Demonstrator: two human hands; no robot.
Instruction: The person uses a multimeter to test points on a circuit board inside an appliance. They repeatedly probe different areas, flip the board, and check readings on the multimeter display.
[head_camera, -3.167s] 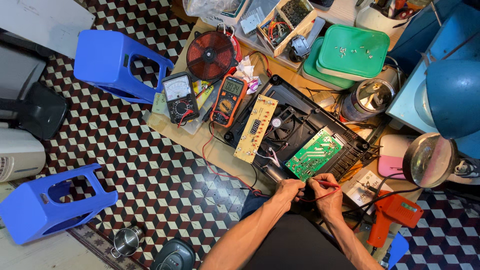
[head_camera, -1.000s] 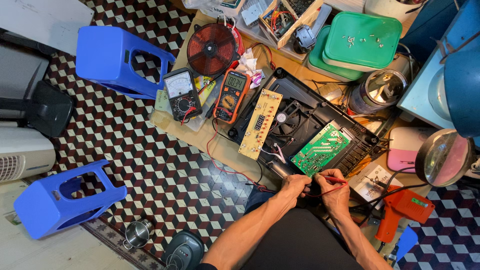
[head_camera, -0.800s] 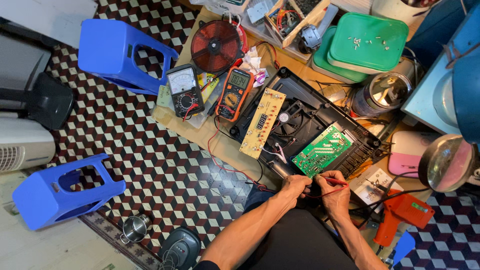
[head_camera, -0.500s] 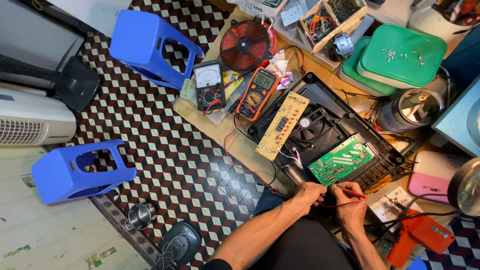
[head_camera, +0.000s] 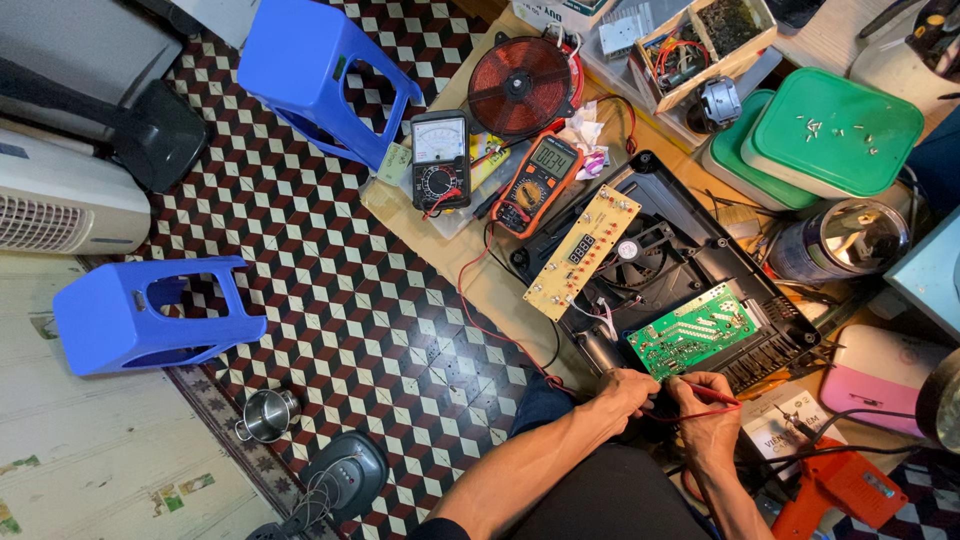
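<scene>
Nearest the camera, the person's right hand (head_camera: 708, 425) pinches a red probe (head_camera: 712, 392) between thumb and forefinger, its tip aimed at the near edge of the green circuit board (head_camera: 692, 332). The left hand (head_camera: 628, 390) sits just to the left of it, fingers curled around something dark at the board's near left corner; whether that is a second probe or the board's edge cannot be told from here. The board lies tilted on the open black appliance casing (head_camera: 650, 250), which rests on the low wooden table (head_camera: 480, 290).

To do this probing well, the judgement is that the right hand should brace its heel on the casing, so the tip lands on one solder point and does not bridge two. The left hand should steady the board, since it lies loose and tilted.

A red lead wire (head_camera: 480, 310) runs from the hands across the table toward the orange digital multimeter (head_camera: 536, 184), which lies farther off to the left, beside an analog meter (head_camera: 440, 162). The person would need to glance up at that display without shifting the tip. A long tan display board (head_camera: 584, 250) lies between the meter and the green board. Farthest off, a copper coil (head_camera: 520, 72) sits at the table's far end.
</scene>
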